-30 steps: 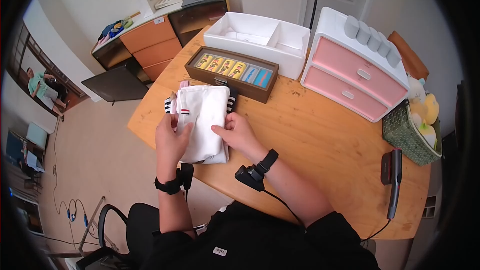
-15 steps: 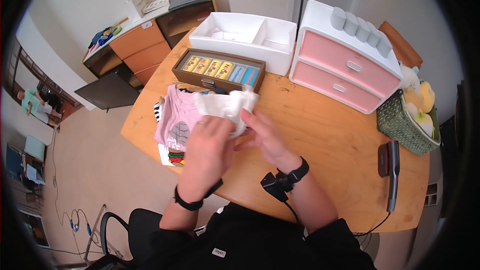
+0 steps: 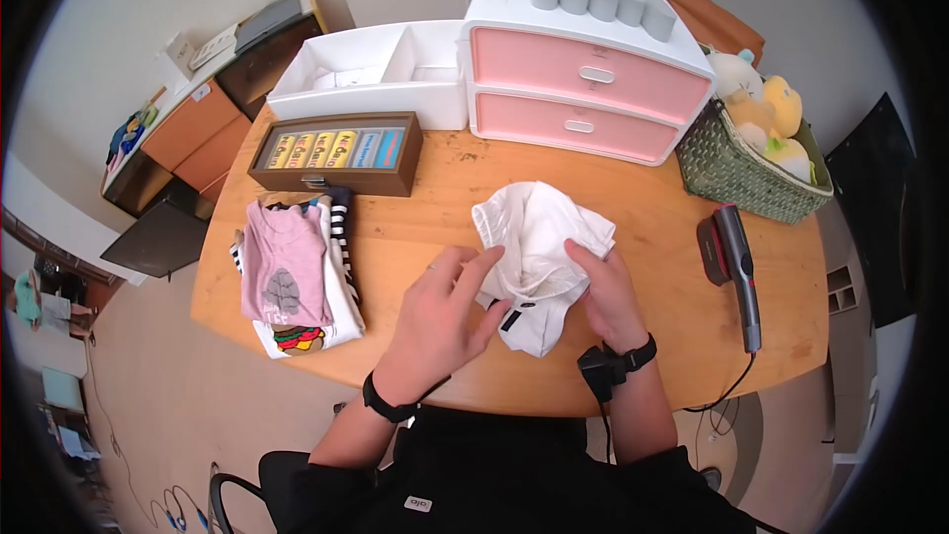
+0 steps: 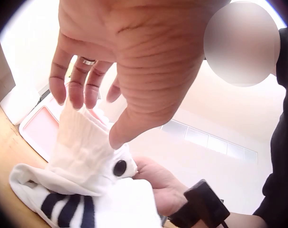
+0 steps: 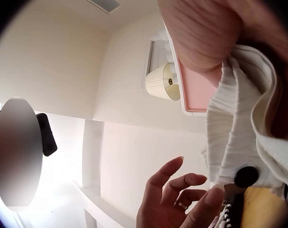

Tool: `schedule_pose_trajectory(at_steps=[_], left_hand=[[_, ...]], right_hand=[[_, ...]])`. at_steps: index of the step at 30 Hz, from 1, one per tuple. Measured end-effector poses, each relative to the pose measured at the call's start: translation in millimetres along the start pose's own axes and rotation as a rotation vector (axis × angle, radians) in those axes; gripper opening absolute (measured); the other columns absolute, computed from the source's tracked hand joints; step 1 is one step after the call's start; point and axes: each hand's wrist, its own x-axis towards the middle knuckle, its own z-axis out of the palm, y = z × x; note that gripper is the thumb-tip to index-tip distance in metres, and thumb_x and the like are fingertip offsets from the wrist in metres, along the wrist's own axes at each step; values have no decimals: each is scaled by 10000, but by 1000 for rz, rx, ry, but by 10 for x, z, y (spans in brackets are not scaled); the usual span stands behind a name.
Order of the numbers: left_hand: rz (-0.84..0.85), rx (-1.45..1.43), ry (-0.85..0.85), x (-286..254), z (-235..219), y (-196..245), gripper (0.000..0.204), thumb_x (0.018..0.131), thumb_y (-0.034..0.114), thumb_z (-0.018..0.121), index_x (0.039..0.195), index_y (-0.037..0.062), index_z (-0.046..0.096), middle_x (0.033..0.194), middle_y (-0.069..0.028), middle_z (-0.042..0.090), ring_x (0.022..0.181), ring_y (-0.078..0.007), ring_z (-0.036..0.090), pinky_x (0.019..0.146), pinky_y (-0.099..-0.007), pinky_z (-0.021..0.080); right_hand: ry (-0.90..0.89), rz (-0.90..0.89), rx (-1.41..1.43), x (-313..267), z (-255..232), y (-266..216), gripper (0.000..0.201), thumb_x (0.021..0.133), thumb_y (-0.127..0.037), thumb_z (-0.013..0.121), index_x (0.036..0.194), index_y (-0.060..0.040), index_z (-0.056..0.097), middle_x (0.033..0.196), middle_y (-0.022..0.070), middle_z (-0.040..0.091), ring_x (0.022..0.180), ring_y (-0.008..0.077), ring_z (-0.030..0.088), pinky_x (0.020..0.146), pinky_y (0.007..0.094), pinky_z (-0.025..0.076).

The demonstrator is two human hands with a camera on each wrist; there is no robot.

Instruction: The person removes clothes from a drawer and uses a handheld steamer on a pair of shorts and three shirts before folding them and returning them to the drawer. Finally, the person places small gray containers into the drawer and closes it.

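White pants [image 3: 554,227] are bunched up over the middle of the table, their gathered waistband turned toward the person. A black button [image 4: 120,168] sits on the waistband, and dark stripes [image 4: 68,211] cross the fabric below it in the left wrist view. My right hand [image 3: 611,305] grips the pants at their right side, with the thumb on top of the cloth. On the other side my left hand [image 3: 443,321] has its fingers spread and loosely bent, fingertips right at the waistband. That hand wears a ring [image 5: 181,205].
Folded clothes lie at the left, a pink T-shirt [image 3: 287,252] on top. Behind stand a brown box [image 3: 395,178], a white divided bin [image 3: 395,104] and a pink-fronted drawer unit [image 3: 534,59]. A toy basket [image 3: 732,173] and a corded brush-like appliance [image 3: 739,277] are at the right.
The white pants have moved right, off the clothes stack, and from folded to loosely bunched. The pink T-shirt is uncovered. My left hand has loosened its fingers; the head view has turned right.
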Motion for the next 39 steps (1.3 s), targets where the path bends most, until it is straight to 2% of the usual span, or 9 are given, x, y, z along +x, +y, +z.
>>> schedule_pose_trajectory(at_steps=[5,8,11,14,21,26,29,35,39], left_hand=[[15,84,-123,111,136,-124,712,802,140,861,1460,130,590,1297,-172,574,1080,-351,648,888,-422,557],[60,133,-157,222,162,-101,775,792,104,851,1506,179,558,1374,-181,536,1135,-360,628,947,-441,550],[62,158,-267,363,129,-31,839,771,72,843,1535,220,530,1415,-175,527,1208,-362,599,1002,-454,535],[288,157,-369,611,165,-1,920,731,48,846,1561,240,498,1449,-159,519,1290,-366,553,1060,-459,502],[542,394,-476,951,608,-206,656,660,115,876,1284,193,689,1437,-103,538,1350,-338,512,1034,-421,484],[615,428,-527,1128,618,-331,377,689,115,838,1042,126,706,1233,-96,657,1261,-283,572,965,-395,480],[518,359,-714,1223,600,-357,286,714,88,801,958,100,651,1025,-111,703,1095,-294,652,929,-392,493],[249,-13,-502,1367,97,-335,209,860,128,783,1004,67,645,888,-135,702,817,-319,669,762,-406,523],[54,-284,-422,1576,-314,-243,186,994,146,714,1146,44,681,927,-62,719,813,-146,654,756,-304,526]], right_hand=[[20,-74,-219,3,-344,85,506,1004,-126,720,1440,39,524,1329,102,674,1143,175,678,932,319,557],[222,-353,-594,61,-529,194,564,974,-143,771,1439,36,507,1232,83,693,1061,159,678,903,315,552],[121,-276,-595,-56,-522,-7,718,886,-198,870,1459,10,490,1242,95,648,1096,186,658,900,339,555],[-137,-415,-985,-281,-407,-274,841,793,-221,937,1478,-22,492,1351,131,565,1211,224,612,919,366,558],[-317,-304,-1177,-340,-507,-249,833,691,-228,954,1417,-61,578,1405,177,499,1277,384,549,1075,435,498],[-272,-551,-1390,-324,-450,-214,530,707,-178,907,1186,-68,708,1438,207,507,1335,408,483,1126,462,433],[-303,-700,-1408,-260,-482,-221,375,755,-154,863,1088,-48,725,1420,201,547,1329,397,492,1124,477,417],[-271,-548,-1120,-46,-624,-465,191,898,-125,763,1040,-13,702,1082,148,697,1007,322,659,930,393,505],[-206,-537,-841,-37,-601,-828,179,902,-104,821,1003,-24,698,904,17,702,828,126,645,770,266,502]])
